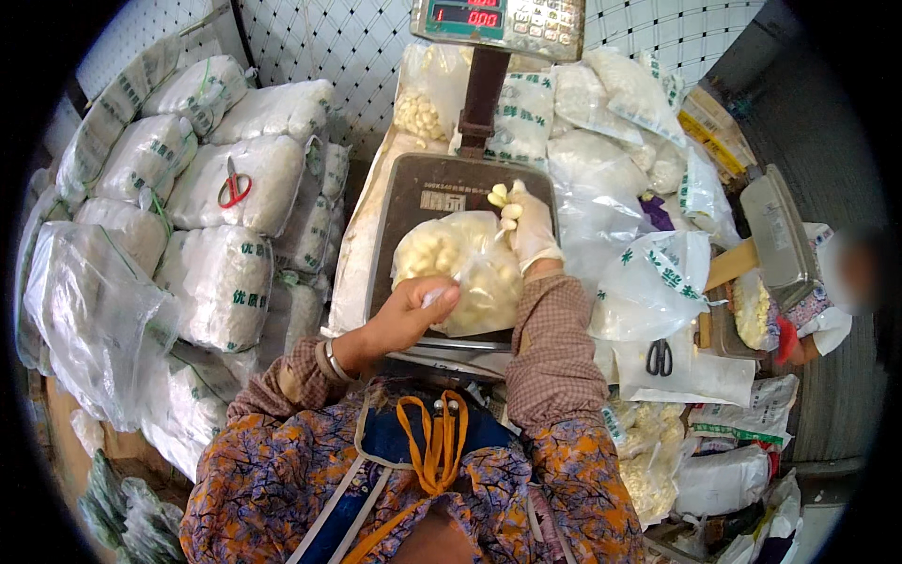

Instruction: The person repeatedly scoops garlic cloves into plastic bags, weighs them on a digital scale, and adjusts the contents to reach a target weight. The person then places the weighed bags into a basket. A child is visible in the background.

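Observation:
A clear plastic bag (477,282) of peeled garlic cloves rests on the dark platform (406,188) of a weighing scale. Bare, my left hand (410,312) pinches the bag's gathered plastic at its near side. My right hand (532,224), in a pale thin glove, is closed around several loose garlic cloves (508,209) above the bag's far right part. Some of those cloves stick out past the fingers; its palm side is partly hidden. Behind the platform a post carries the scale's display (470,17), lit with red digits.
Stacked filled white bags (216,291) stand on the left, with red-handled scissors (234,185) on top. More filled bags (611,169) lie to the right, and black scissors (660,358) on a white sheet. At the far right a co-worker sits beside another scale (780,230).

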Demonstrator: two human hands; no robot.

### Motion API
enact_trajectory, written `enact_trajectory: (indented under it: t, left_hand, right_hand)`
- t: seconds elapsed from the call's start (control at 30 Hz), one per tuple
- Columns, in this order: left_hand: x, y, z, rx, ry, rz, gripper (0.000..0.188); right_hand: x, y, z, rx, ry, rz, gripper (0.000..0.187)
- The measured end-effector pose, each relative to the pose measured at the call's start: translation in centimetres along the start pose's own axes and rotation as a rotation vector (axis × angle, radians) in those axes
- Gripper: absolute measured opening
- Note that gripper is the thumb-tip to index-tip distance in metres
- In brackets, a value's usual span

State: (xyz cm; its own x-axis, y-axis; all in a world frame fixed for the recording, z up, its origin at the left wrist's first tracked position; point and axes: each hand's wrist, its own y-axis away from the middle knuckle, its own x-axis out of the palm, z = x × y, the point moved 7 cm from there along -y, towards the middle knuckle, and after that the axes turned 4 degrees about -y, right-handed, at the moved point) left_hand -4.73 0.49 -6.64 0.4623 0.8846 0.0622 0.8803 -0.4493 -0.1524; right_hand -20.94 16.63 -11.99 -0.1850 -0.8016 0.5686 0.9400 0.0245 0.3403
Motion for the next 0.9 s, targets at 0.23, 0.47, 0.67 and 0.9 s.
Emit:
enact_trajectory:
  t: [0.23, 0.47, 0.67, 0.9]
  left_hand:
    - [0.1, 0.2, -0.2, -0.019, 0.041, -0.102, 0.034]
    - [3.4, 1.5, -2.7, 0.583, -0.711, -0.024, 0.027]
    - [6.0, -0.3, -2.4, 0.605, -1.191, 0.004, 0.029]
    - [5.7, -1.4, -1.1, 0.503, -1.224, 0.008, 0.028]
  right_hand:
    - [0.8, 2.2, 1.1, -0.07, 0.061, -0.067, 0.025]
    - [4.2, 4.7, 3.0, -0.619, 0.706, -0.007, 0.023]
    - [8.3, 7.9, 0.3, -0.645, 1.693, 0.081, 0.02]
    - [8.5, 8.7, 0.1, -0.821, 1.579, 0.223, 0.015]
